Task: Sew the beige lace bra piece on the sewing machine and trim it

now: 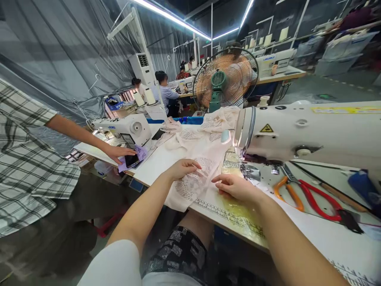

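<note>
A pale pink lace garment piece (193, 184) lies across the white table in front of me, one end hanging over the front edge. My left hand (183, 169) rests on the lace, thumb and fingers pinched together on a bit of it. Just to the right, my right hand (233, 186) hovers at the fabric's edge with its fingers curled; whether it grips any cloth is hidden. Beyond that hand stands the needle area of a white sewing machine (279, 131). More of the same pink fabric (222, 119) is bunched behind, toward the back of the table.
Scissors with orange and red handles (320, 198) lie under the machine arm at right. A printed ruler (222, 212) runs along the table edge. At left, a co-worker's hand (119, 153) touches a phone (131, 159) on purple packaging. A large fan (224, 79) stands behind.
</note>
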`<move>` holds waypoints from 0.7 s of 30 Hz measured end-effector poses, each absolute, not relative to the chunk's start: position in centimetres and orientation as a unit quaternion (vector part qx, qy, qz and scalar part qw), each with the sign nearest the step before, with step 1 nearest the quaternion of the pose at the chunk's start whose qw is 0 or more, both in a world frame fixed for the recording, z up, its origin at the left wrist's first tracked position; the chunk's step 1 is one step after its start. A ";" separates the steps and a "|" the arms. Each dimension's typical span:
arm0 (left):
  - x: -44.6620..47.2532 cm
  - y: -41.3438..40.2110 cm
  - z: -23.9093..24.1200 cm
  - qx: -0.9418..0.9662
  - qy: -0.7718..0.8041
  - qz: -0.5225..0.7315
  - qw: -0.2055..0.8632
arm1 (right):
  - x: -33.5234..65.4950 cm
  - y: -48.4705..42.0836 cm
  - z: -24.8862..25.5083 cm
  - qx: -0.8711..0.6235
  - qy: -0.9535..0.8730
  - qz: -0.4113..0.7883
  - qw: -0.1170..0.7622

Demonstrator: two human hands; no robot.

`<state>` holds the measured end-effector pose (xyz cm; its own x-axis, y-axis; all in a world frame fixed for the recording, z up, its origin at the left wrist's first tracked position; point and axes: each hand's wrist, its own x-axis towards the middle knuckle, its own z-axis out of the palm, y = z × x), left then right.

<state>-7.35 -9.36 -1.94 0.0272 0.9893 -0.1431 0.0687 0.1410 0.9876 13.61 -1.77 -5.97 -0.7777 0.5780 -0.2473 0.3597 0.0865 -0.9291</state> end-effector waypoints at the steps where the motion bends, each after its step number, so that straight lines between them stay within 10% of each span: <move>1: -7.1 -9.4 -2.3 0.481 0.540 0.442 0.531 | 13.6 -1.9 -5.8 -0.318 -0.731 0.596 0.098; 10: -6.5 -8.6 -3.3 0.485 0.533 0.486 0.494 | 10.5 -4.9 -6.2 -0.322 -0.556 0.699 0.314; 21: -6.1 -7.8 -5.7 0.446 0.424 0.590 0.523 | 11.0 -5.2 -5.5 -0.293 -0.419 0.782 0.355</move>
<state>-6.07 -7.80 -5.69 -0.0539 0.9951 0.0827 -0.2392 -0.0933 0.9665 10.96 -5.22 -5.54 -0.5760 0.8016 -0.1604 -0.3106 -0.3960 -0.8641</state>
